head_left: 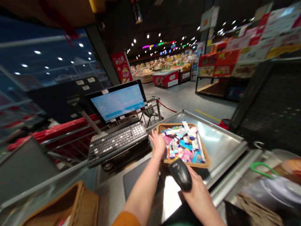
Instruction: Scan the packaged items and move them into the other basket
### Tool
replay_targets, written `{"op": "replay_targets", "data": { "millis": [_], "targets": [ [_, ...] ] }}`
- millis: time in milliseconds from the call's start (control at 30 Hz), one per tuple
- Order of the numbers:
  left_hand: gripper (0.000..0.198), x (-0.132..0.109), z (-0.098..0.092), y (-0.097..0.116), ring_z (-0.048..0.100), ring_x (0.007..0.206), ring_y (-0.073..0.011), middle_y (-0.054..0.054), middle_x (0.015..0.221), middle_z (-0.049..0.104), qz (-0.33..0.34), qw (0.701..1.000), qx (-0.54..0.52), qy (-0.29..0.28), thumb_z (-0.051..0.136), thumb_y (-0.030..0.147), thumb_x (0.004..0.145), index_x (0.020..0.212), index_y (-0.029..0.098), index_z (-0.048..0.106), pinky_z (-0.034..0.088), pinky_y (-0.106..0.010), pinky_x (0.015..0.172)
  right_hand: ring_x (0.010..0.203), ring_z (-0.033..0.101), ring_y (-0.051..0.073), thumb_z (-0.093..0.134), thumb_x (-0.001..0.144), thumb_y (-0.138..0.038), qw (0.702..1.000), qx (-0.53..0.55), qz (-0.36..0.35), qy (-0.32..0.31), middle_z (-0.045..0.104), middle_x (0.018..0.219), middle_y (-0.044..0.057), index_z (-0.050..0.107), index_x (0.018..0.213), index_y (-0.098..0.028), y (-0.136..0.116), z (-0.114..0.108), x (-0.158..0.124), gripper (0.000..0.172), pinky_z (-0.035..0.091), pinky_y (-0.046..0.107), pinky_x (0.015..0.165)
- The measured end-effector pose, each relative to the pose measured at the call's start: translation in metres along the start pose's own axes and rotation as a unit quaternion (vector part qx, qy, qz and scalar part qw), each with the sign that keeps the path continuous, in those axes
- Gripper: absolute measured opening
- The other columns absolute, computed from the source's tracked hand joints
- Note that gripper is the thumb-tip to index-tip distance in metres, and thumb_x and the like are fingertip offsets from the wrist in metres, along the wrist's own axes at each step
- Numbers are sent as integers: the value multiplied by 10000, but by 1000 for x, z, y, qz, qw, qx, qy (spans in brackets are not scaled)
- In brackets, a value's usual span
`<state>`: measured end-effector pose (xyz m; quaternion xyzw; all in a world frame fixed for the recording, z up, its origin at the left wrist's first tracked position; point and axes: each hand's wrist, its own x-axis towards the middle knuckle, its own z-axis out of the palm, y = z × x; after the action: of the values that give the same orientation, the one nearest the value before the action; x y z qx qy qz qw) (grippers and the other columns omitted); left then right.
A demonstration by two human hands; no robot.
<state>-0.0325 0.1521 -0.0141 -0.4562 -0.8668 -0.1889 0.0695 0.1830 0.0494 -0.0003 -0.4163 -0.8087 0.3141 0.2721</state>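
Observation:
A black handheld barcode scanner [180, 174] is gripped in my right hand [198, 191], held up over the counter just in front of a wicker basket [207, 153]. The basket is filled with small colourful packets [185, 144], several of them long and white with blue ends. My left hand [158, 142] is at the basket's left rim with its fingers spread, and I see nothing held in it. Whether its fingertips touch the rim or the packets, I cannot tell.
A black keyboard [117, 142] and a lit monitor [118, 102] stand left of the basket. The metal counter [211, 125] runs behind it. Another wicker basket [82, 201] sits at lower left; a lilac container [272, 191] with a green loop [263, 168] is at right.

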Motion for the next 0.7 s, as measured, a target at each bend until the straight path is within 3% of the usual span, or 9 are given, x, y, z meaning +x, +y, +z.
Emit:
{"op": "replay_targets", "data": {
  "millis": [133,367,700],
  "targets": [
    [364,10,6,-3,263,1424,-346,-212,1401,498,0,1000,-1,-11,383,205,878,988,117,719,178,-661,1124,1282,519,295,486,739,-212,1000,5,4,11,637,1281,123,637,1216,-149,-1,-2,3,504,392,481,1090],
    [352,8,16,-2,298,1413,-311,-141,1379,547,-7,999,-25,-25,394,199,881,988,185,729,187,-655,1127,1281,523,277,501,712,-173,1000,10,-7,5,639,1278,113,630,1225,-158,-2,-2,6,529,399,439,1089],
    [275,-8,-6,-24,224,1440,-303,-123,1451,479,-24,999,-37,-8,466,254,880,913,187,731,178,-638,1128,1294,508,288,481,694,-120,999,1,-23,-28,626,1296,122,634,1212,-147,-3,5,4,541,402,486,1083]
  ]
}}
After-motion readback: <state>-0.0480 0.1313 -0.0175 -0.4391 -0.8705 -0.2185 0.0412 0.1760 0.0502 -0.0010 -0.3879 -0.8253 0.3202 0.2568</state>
